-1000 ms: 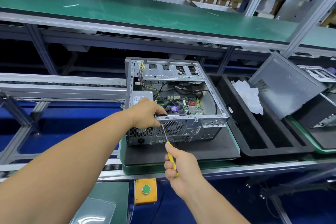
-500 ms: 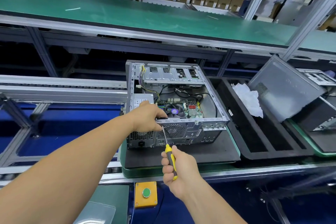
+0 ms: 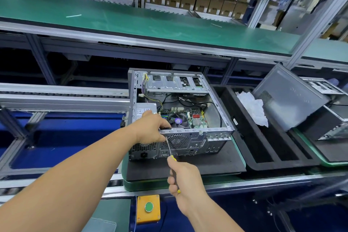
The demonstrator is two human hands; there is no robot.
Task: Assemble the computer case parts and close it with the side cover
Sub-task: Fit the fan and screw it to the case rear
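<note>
Currently, head view only: the computer case (image 3: 180, 115) is lying open-side-up on a black foam pad (image 3: 216, 162), centre of frame. The left hand (image 3: 150, 128) is gripping the case's near top rail, fingers curled over it, beside the rear fan grille (image 3: 178, 140). The right hand (image 3: 185, 179) is clamping a yellow-handled screwdriver (image 3: 170, 149), tip sitting on the rear panel just under the left hand's fingers. Looks like a rear-panel screw is being driven; the screw itself is too small to see. The side cover (image 3: 288, 98) is leaning at right of frame, well apart from the case. Next move likely calls for parking the driver, then fetching the cover.
</note>
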